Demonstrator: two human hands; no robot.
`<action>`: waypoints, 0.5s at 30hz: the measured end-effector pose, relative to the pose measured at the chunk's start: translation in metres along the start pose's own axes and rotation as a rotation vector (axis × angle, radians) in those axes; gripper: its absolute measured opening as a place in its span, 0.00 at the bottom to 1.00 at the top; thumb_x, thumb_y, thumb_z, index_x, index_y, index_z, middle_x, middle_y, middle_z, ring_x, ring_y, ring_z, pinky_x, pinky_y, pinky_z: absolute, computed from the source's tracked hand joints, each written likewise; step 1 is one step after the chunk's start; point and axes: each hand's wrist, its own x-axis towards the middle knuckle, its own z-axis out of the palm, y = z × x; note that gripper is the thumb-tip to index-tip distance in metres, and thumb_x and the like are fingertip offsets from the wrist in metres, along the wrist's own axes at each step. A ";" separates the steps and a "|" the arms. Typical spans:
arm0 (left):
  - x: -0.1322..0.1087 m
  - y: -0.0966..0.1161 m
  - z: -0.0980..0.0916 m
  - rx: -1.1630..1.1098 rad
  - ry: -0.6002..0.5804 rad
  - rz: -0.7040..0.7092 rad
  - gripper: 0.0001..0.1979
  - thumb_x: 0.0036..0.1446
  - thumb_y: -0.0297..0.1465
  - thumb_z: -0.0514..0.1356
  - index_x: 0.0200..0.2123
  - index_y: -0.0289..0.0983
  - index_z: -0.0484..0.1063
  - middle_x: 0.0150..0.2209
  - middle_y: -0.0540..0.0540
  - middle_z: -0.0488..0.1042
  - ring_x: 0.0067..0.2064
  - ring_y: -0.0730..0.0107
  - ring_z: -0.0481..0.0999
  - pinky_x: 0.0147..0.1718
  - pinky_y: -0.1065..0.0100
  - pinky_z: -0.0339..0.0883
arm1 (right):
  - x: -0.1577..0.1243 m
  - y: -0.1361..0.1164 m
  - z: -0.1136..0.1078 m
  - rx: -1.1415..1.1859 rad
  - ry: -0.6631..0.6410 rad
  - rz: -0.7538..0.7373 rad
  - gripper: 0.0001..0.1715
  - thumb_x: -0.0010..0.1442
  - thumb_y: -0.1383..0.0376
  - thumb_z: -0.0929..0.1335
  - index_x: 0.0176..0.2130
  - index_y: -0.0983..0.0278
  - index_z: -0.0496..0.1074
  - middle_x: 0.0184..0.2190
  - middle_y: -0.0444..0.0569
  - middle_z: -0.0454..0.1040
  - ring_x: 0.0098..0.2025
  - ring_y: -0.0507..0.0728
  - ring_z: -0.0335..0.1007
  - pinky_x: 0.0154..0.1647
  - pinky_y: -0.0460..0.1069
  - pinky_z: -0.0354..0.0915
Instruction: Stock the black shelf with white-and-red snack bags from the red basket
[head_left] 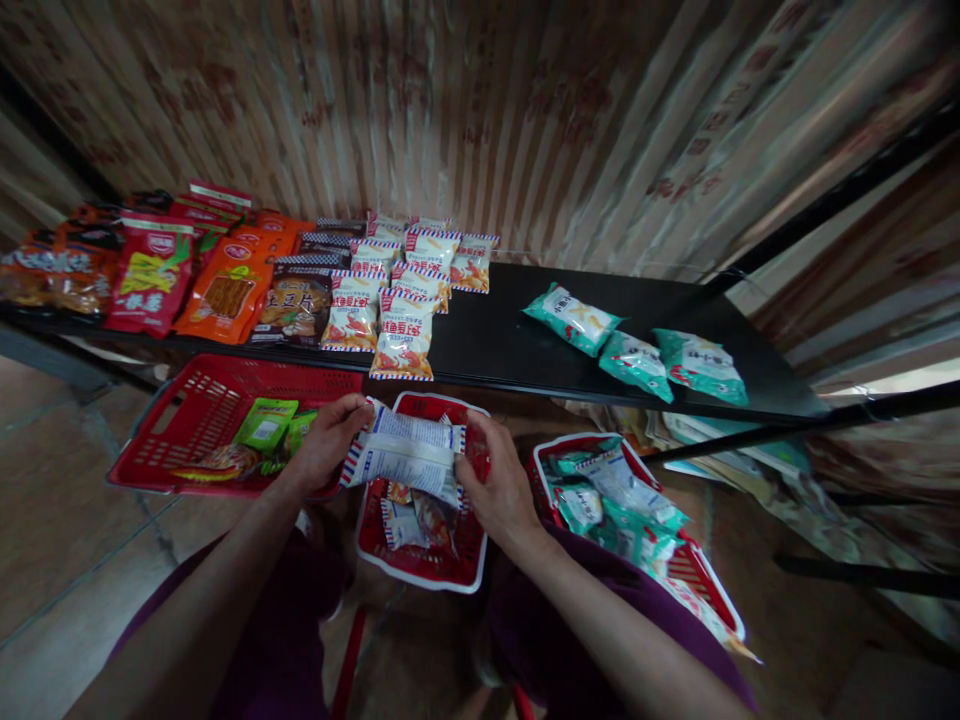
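Note:
Between my two hands is a white snack bag (409, 449) with blue and red striped ends, its printed back facing up. My left hand (335, 437) is closed on the bag's left end, and my right hand (501, 480) grips its right end with the thumb on top. Below the bag stands a small red basket (471, 566) with a white rim, holding a few similar packets (405, 524). Just beyond my hands, matching white snack bags (403, 335) stand in rows on the black shelf (491, 335).
Orange, red and brown snack packets (229, 290) fill the shelf's left side; teal bags (574, 318) lie at its right. A red basket (199, 385) with green packets (266, 424) sits left. Another basket (705, 575) of teal bags stands right. Black metal bars (757, 435) cross the right side.

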 end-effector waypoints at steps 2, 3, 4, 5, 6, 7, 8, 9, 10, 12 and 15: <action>0.000 0.000 0.001 0.003 -0.019 0.005 0.13 0.47 0.42 0.58 0.23 0.37 0.64 0.18 0.56 0.62 0.21 0.77 0.59 0.21 0.73 0.52 | 0.000 -0.001 -0.003 -0.079 -0.013 -0.164 0.30 0.55 0.72 0.63 0.57 0.58 0.62 0.57 0.54 0.62 0.59 0.62 0.56 0.59 0.62 0.55; 0.001 0.000 0.001 0.014 -0.023 0.010 0.13 0.47 0.42 0.58 0.23 0.37 0.65 0.19 0.56 0.62 0.21 0.77 0.59 0.21 0.73 0.53 | 0.000 -0.002 -0.004 -0.097 -0.034 -0.229 0.30 0.55 0.73 0.62 0.57 0.57 0.62 0.59 0.52 0.61 0.61 0.61 0.54 0.60 0.62 0.54; 0.001 0.000 0.002 0.028 -0.020 0.015 0.13 0.46 0.41 0.58 0.23 0.37 0.65 0.19 0.56 0.62 0.21 0.76 0.60 0.21 0.73 0.53 | -0.001 -0.002 -0.004 -0.098 -0.065 -0.279 0.31 0.56 0.74 0.60 0.58 0.56 0.62 0.59 0.51 0.61 0.61 0.61 0.54 0.60 0.62 0.55; 0.002 0.000 0.002 0.043 -0.015 0.018 0.13 0.46 0.41 0.59 0.23 0.37 0.65 0.19 0.56 0.63 0.22 0.76 0.60 0.21 0.73 0.53 | -0.001 -0.003 -0.004 -0.085 -0.105 -0.318 0.32 0.57 0.75 0.59 0.58 0.55 0.62 0.59 0.51 0.62 0.62 0.60 0.54 0.60 0.62 0.55; 0.002 0.000 0.003 0.056 -0.011 0.018 0.13 0.45 0.41 0.59 0.22 0.37 0.66 0.19 0.55 0.63 0.22 0.76 0.60 0.22 0.73 0.53 | -0.002 -0.004 -0.004 -0.063 -0.146 -0.350 0.33 0.57 0.76 0.58 0.59 0.55 0.61 0.59 0.50 0.63 0.62 0.59 0.55 0.60 0.62 0.56; 0.003 0.000 0.003 0.065 -0.010 0.012 0.13 0.45 0.41 0.59 0.22 0.37 0.66 0.19 0.55 0.63 0.22 0.76 0.61 0.22 0.72 0.54 | -0.002 -0.005 -0.004 -0.037 -0.183 -0.379 0.33 0.58 0.76 0.58 0.59 0.54 0.61 0.58 0.50 0.64 0.62 0.59 0.55 0.60 0.62 0.56; 0.003 0.000 0.004 0.069 -0.014 0.000 0.13 0.44 0.41 0.59 0.21 0.37 0.66 0.19 0.55 0.64 0.22 0.75 0.61 0.22 0.72 0.54 | -0.003 -0.005 -0.004 -0.009 -0.212 -0.403 0.32 0.59 0.75 0.58 0.59 0.54 0.61 0.57 0.49 0.66 0.62 0.59 0.56 0.60 0.62 0.57; 0.004 -0.001 0.005 0.070 -0.023 -0.018 0.13 0.44 0.41 0.59 0.21 0.36 0.66 0.19 0.55 0.64 0.22 0.75 0.62 0.22 0.72 0.55 | -0.003 -0.006 -0.003 0.019 -0.236 -0.422 0.31 0.59 0.75 0.58 0.59 0.54 0.62 0.56 0.50 0.67 0.61 0.59 0.57 0.60 0.61 0.57; 0.004 -0.002 0.006 0.068 -0.035 -0.042 0.13 0.43 0.40 0.59 0.21 0.36 0.67 0.18 0.54 0.65 0.22 0.75 0.62 0.22 0.72 0.55 | -0.003 -0.007 -0.003 0.045 -0.257 -0.440 0.30 0.60 0.74 0.57 0.59 0.55 0.62 0.56 0.50 0.68 0.61 0.58 0.58 0.60 0.60 0.58; 0.005 -0.004 0.008 0.051 -0.049 -0.108 0.12 0.41 0.40 0.59 0.20 0.36 0.67 0.18 0.54 0.65 0.21 0.74 0.63 0.22 0.71 0.55 | -0.003 -0.009 -0.003 0.069 -0.296 -0.472 0.27 0.62 0.72 0.57 0.59 0.57 0.62 0.55 0.52 0.68 0.59 0.58 0.61 0.59 0.59 0.59; 0.006 -0.007 0.009 0.007 -0.032 -0.187 0.10 0.38 0.37 0.60 0.19 0.36 0.67 0.17 0.54 0.66 0.21 0.73 0.64 0.21 0.71 0.56 | -0.004 -0.012 -0.005 0.019 -0.400 -0.503 0.27 0.62 0.65 0.61 0.60 0.62 0.59 0.58 0.57 0.64 0.61 0.60 0.58 0.60 0.60 0.57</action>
